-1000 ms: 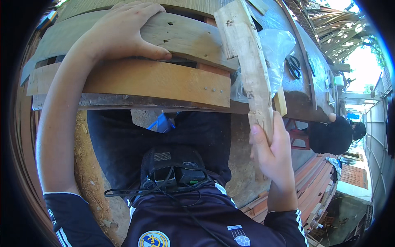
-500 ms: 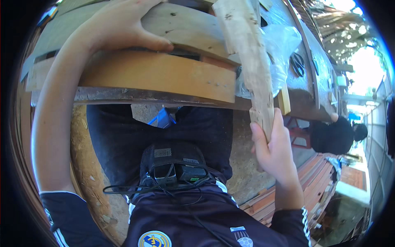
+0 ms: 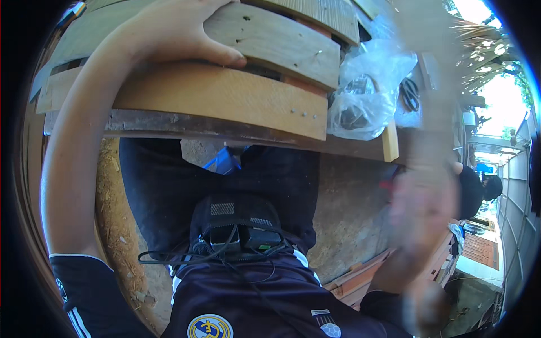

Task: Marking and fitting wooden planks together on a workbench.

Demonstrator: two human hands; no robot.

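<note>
My left hand (image 3: pixel 180 31) rests on a weathered grey board (image 3: pixel 270 42), its thumb spread along the near edge; the fingertips are partly cut off by the upper rim. In front of that board lies a smooth tan plank (image 3: pixel 220 98) with several nail heads at its right end. A single nail (image 3: pixel 319 53) sticks up from the grey board. Smeared by motion, my right hand (image 3: pixel 425 205) is off to the right, past the bench. It grips a long rough piece of wood (image 3: pixel 431 84), which is also blurred and points up and away.
A clear plastic bag (image 3: pixel 363 104) with dark contents lies right of the boards. Beside it are black-handled scissors (image 3: pixel 409 93) and a small wood strip (image 3: pixel 390 141). Another person (image 3: pixel 470 191) is at far right. Reddish planks (image 3: pixel 360 279) lie stacked low on the right.
My right hand has swung right with the rough wood, moving it off the boards and uncovering the plastic bag and the nail. My left hand stays nearly in place.
</note>
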